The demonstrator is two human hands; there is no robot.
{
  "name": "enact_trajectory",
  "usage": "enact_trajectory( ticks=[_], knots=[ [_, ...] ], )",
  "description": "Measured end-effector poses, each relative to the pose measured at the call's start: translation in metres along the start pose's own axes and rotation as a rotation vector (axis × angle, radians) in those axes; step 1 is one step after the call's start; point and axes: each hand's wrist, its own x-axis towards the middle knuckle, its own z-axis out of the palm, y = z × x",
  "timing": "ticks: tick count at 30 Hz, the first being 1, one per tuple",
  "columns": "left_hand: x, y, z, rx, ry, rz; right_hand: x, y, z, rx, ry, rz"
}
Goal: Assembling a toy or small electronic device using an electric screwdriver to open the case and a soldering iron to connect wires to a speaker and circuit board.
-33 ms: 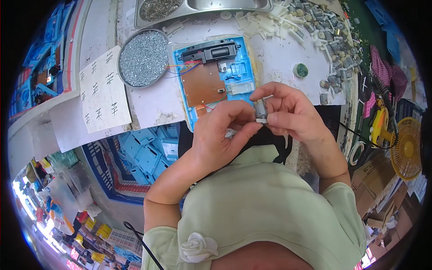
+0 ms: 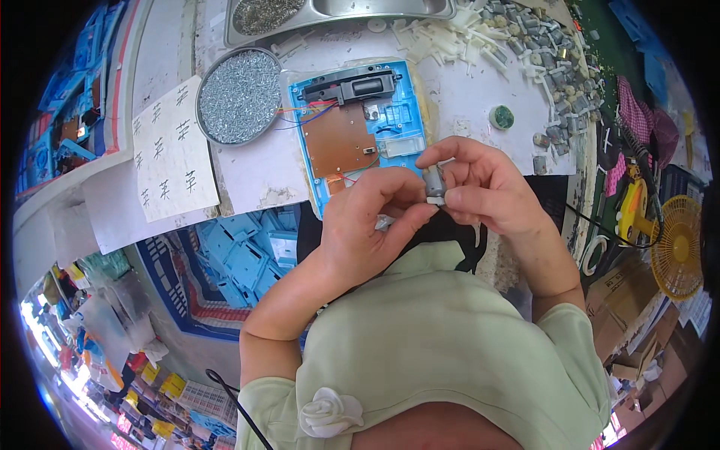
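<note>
My two hands meet just above the table's near edge, holding a small grey cylindrical motor (image 2: 433,182) with a white piece at its lower end. My right hand (image 2: 491,187) grips the motor from the right between thumb and fingers. The fingertips of my left hand (image 2: 371,225) pinch its lower end from the left. Right behind the hands lies an open blue plastic housing (image 2: 401,120) holding a brown circuit board (image 2: 339,140), a black part (image 2: 352,88) and thin coloured wires.
A round metal dish of screws (image 2: 238,96) sits left of the housing, next to a marked paper sheet (image 2: 169,154). White plastic parts and several small motors (image 2: 529,41) are piled at the back right. A bin of blue parts (image 2: 240,262) stands below the table; a yellow fan (image 2: 679,240) is at the right.
</note>
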Motion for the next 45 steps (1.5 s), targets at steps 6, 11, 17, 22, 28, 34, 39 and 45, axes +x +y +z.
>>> enact_trajectory(
  ticks=[6,11,17,22,28,34,39,45],
  knots=[
    [-0.005,-0.004,0.0,-0.042,0.033,0.029,-0.001,-0.003,0.0,-0.072,-0.009,-0.016],
    [-0.006,-0.004,0.001,-0.052,0.047,0.031,-0.003,0.007,0.001,-0.256,0.051,-0.186],
    [-0.002,-0.006,-0.002,0.124,0.058,0.173,-0.006,0.004,0.006,-1.094,0.146,-0.714],
    [0.007,-0.003,-0.013,0.42,0.056,0.441,0.004,-0.01,0.0,-1.231,0.018,-0.894],
    [0.01,0.001,-0.023,0.233,-0.037,0.289,0.005,0.002,0.004,-1.215,0.051,-1.003],
    [0.009,0.007,-0.025,0.334,-0.052,0.273,0.009,0.006,0.005,-1.291,0.04,-1.087],
    [0.001,0.002,-0.024,0.314,0.025,0.214,0.007,0.005,0.005,-1.327,0.075,-1.082],
    [0.007,0.002,-0.027,0.23,0.044,0.149,0.011,0.012,-0.004,-1.321,0.129,-1.079]
  ],
)
